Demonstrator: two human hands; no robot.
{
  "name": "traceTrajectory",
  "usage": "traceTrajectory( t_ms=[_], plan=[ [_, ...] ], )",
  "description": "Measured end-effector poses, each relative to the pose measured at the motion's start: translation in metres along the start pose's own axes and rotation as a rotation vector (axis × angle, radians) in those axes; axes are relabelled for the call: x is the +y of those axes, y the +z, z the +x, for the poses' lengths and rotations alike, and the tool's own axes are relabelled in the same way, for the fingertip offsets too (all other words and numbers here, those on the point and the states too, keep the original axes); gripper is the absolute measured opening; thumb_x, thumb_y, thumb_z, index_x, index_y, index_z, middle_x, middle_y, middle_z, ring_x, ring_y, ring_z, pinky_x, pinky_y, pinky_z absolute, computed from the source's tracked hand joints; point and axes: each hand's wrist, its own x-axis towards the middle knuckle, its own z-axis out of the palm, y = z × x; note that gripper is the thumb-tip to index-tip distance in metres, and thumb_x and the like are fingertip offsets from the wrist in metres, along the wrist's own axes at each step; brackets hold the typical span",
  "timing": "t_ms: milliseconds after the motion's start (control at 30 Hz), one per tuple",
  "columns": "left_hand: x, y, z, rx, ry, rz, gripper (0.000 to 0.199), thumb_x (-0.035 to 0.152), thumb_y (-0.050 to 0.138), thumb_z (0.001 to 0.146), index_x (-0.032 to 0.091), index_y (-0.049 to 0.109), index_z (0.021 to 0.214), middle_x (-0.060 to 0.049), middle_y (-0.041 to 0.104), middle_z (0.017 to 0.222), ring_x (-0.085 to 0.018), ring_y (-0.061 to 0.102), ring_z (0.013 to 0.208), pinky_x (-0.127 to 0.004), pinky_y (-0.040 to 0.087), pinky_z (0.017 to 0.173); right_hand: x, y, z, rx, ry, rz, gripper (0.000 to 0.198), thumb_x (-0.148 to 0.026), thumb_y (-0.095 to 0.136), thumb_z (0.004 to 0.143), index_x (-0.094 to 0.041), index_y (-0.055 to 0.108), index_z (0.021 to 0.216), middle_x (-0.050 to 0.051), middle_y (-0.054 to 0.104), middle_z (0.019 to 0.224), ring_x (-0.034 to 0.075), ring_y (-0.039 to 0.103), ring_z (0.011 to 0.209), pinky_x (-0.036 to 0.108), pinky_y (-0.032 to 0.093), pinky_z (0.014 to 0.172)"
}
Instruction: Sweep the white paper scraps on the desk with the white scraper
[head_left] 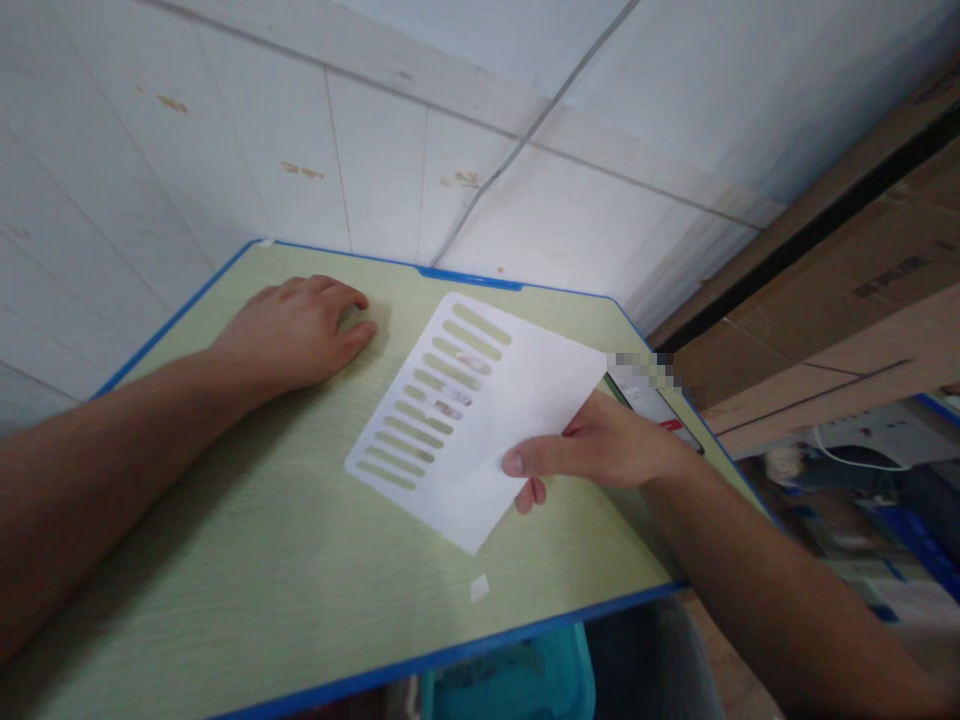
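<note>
My right hand (592,440) grips a white sheet (517,410) by its near right edge, thumb on top and fingers underneath. A row of long rounded slots is cut along the sheet's far left side. Through the middle slots show small whitish and brownish patches; I cannot make out what they are. The sheet is held tilted over the pale green table (300,530). To its left, my left hand (300,325) lies on the tabletop, fingers loosely bent and thumb apart from them, with nothing in it.
A phone-like device (652,405) lies at the table's right side, partly behind my right hand. A small white scrap (479,587) is near the front edge. Below stands a teal bin (517,680). Cardboard boxes (862,260) are at the right; a grey cable (517,150) runs along the wall.
</note>
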Motion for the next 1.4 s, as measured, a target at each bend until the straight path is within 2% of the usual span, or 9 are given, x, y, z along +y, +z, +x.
traceTrajectory(
  t_ms=[100,267,400,567,900,1100,1233,1300,1400],
  plan=[
    [-0.001,0.000,0.000,-0.002,-0.013,-0.004,0.070,0.051,0.045,0.116,0.008,0.075,0.163,-0.028,0.070,0.176,-0.048,0.062,0.168,-0.063,0.046,0.143,-0.001,0.001,-0.001,-0.016,-0.003,-0.026,0.035,-0.049,0.101,0.104,-0.018,0.085,0.096,0.005,0.088,0.080,0.018,0.082,0.066,0.025,0.070,0.063],
    [-0.002,0.001,0.002,-0.002,-0.002,-0.008,0.071,0.051,0.044,0.116,0.008,0.074,0.165,-0.028,0.069,0.177,-0.048,0.061,0.169,-0.064,0.046,0.143,-0.001,0.001,-0.005,-0.153,0.026,-0.013,0.031,-0.046,0.097,0.107,-0.018,0.085,0.099,0.005,0.090,0.086,0.019,0.087,0.070,0.024,0.071,0.062],
    [-0.002,0.001,0.002,-0.005,-0.004,-0.005,0.073,0.052,0.044,0.116,0.007,0.074,0.165,-0.029,0.069,0.176,-0.048,0.061,0.169,-0.063,0.046,0.143,0.000,-0.001,-0.006,-0.118,0.019,-0.001,0.026,-0.041,0.098,0.106,-0.018,0.085,0.100,0.004,0.089,0.086,0.018,0.086,0.068,0.023,0.070,0.062],
    [-0.003,0.003,0.003,0.008,-0.002,0.007,0.072,0.051,0.043,0.116,0.007,0.075,0.164,-0.028,0.071,0.175,-0.048,0.062,0.168,-0.064,0.047,0.142,-0.001,-0.002,-0.007,-0.214,0.084,0.004,0.021,-0.037,0.093,0.107,-0.018,0.085,0.104,0.006,0.091,0.092,0.018,0.087,0.072,0.022,0.070,0.063],
    [-0.006,0.007,0.005,0.018,0.011,0.010,0.069,0.051,0.044,0.116,0.011,0.076,0.163,-0.026,0.071,0.175,-0.044,0.063,0.166,-0.060,0.046,0.143,-0.001,-0.001,-0.007,-0.254,0.102,0.011,0.025,-0.041,0.094,0.107,-0.017,0.085,0.105,0.008,0.092,0.095,0.019,0.088,0.073,0.023,0.072,0.065],
    [-0.006,0.005,0.005,0.014,0.013,-0.002,0.072,0.051,0.042,0.115,0.007,0.076,0.162,-0.028,0.071,0.173,-0.047,0.063,0.166,-0.063,0.046,0.143,-0.002,-0.001,-0.010,-0.257,0.133,0.046,0.021,-0.037,0.094,0.106,-0.018,0.086,0.104,0.006,0.091,0.092,0.018,0.088,0.073,0.024,0.072,0.067],
    [-0.003,0.002,0.003,0.001,0.006,-0.005,0.075,0.052,0.043,0.114,0.007,0.075,0.164,-0.029,0.070,0.175,-0.048,0.063,0.168,-0.064,0.047,0.142,-0.004,-0.001,-0.006,-0.120,0.017,0.058,0.029,-0.043,0.097,0.105,-0.018,0.086,0.098,0.005,0.088,0.084,0.020,0.084,0.067,0.027,0.070,0.062],
    [-0.002,0.001,0.002,-0.002,0.002,-0.004,0.076,0.054,0.042,0.114,0.007,0.075,0.164,-0.029,0.070,0.175,-0.048,0.063,0.168,-0.064,0.048,0.142,-0.004,0.000,0.001,0.065,-0.086,0.017,0.032,-0.047,0.096,0.104,-0.018,0.085,0.093,0.006,0.087,0.081,0.021,0.082,0.065,0.030,0.070,0.060],
    [-0.002,0.001,0.002,-0.011,0.006,0.007,0.076,0.054,0.040,0.114,0.009,0.076,0.165,-0.028,0.071,0.175,-0.047,0.063,0.169,-0.063,0.048,0.143,-0.004,0.000,0.008,0.461,-0.219,-0.146,0.032,-0.044,0.090,0.104,-0.021,0.082,0.083,0.007,0.085,0.076,0.023,0.079,0.065,0.035,0.071,0.065]
  ],
)
